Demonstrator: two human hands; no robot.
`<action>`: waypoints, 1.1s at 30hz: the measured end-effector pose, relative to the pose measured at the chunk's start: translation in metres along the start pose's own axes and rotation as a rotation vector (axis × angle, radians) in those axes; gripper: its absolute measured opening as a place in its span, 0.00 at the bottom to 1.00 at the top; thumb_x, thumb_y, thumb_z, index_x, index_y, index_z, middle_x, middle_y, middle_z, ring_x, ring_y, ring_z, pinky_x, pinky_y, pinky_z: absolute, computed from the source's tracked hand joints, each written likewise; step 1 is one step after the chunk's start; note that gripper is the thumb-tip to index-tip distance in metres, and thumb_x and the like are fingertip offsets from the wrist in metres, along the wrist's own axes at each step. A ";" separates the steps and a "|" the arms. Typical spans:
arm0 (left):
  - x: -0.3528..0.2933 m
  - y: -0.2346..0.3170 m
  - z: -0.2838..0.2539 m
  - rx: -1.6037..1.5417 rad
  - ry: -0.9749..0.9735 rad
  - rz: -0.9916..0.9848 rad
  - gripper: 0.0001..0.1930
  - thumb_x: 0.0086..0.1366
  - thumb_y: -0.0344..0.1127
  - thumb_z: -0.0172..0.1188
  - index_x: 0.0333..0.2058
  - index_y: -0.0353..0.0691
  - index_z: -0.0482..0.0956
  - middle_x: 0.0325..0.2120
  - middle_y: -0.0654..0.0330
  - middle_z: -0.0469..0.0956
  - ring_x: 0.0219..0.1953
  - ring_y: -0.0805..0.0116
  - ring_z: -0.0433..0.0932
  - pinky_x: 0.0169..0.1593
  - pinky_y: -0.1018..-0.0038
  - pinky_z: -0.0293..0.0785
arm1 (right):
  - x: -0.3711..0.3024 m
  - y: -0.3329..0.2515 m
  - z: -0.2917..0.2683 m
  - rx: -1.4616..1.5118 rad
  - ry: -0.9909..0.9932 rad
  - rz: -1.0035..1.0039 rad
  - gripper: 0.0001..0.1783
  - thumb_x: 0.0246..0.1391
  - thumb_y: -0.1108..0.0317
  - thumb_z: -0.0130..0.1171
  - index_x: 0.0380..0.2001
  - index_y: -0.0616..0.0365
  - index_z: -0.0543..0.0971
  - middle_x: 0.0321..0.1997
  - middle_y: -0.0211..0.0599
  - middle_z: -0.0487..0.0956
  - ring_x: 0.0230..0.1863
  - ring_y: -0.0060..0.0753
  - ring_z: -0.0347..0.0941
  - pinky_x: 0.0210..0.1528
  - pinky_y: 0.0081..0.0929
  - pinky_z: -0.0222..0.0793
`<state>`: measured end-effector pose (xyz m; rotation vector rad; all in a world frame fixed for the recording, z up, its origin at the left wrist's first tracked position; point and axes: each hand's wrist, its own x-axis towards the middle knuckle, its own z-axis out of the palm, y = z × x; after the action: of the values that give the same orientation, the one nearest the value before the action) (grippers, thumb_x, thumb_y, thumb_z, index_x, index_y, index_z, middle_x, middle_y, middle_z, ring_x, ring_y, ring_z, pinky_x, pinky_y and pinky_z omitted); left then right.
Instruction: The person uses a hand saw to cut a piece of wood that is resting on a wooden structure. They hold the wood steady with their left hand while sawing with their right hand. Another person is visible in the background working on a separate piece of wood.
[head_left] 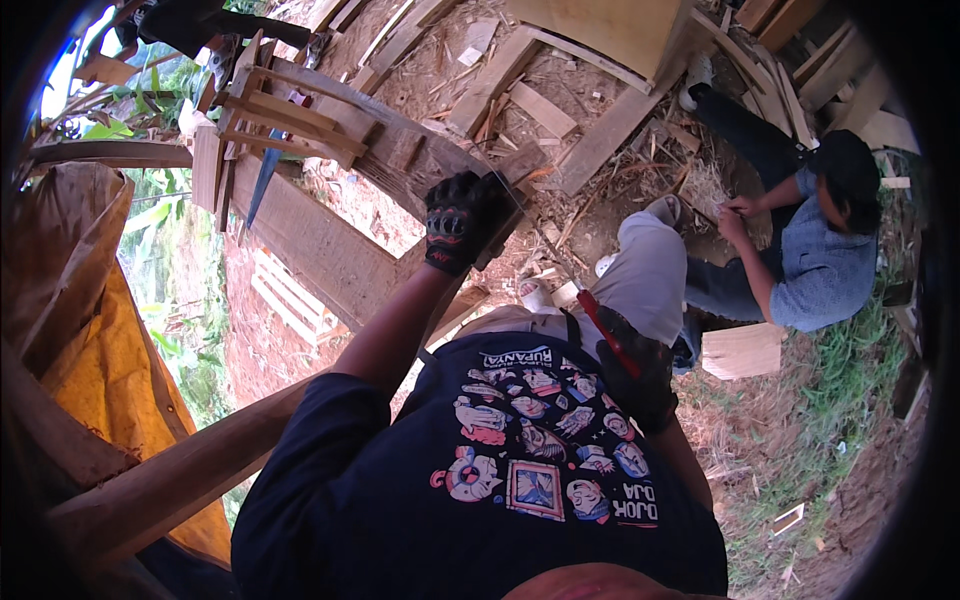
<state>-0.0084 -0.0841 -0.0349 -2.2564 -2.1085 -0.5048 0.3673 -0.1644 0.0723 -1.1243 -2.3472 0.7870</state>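
My left hand (455,222), in a black glove, is closed over the near end of a wooden piece (502,232) on a rough plank bench (335,245). A second black glove covers my right hand (640,372), wrapped round the red handle of a hand saw (606,330). The saw's thin blade, seen nearly edge-on, slants up and left from the handle. Its far part passes at the end of the wooden piece beside my left hand; whether its teeth are in the wood cannot be made out.
A co-worker (825,240) in a blue shirt and dark cap sits at the right. A wooden frame (290,115) stands on the bench. Planks (610,140) and shavings litter the ground. A round pole (190,470) and orange tarp (150,370) are at the left.
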 end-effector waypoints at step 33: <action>-0.001 -0.004 0.004 -0.066 0.013 -0.089 0.25 0.66 0.53 0.72 0.59 0.53 0.84 0.52 0.50 0.82 0.54 0.41 0.81 0.58 0.45 0.75 | 0.062 0.008 0.004 0.221 -0.030 0.101 0.29 0.68 0.69 0.68 0.71 0.50 0.79 0.67 0.42 0.86 0.59 0.48 0.89 0.59 0.43 0.83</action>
<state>-0.0118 -0.0837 -0.0400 -2.1937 -2.2261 -0.5992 0.3332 -0.1118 0.0725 -1.1478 -2.1761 1.0772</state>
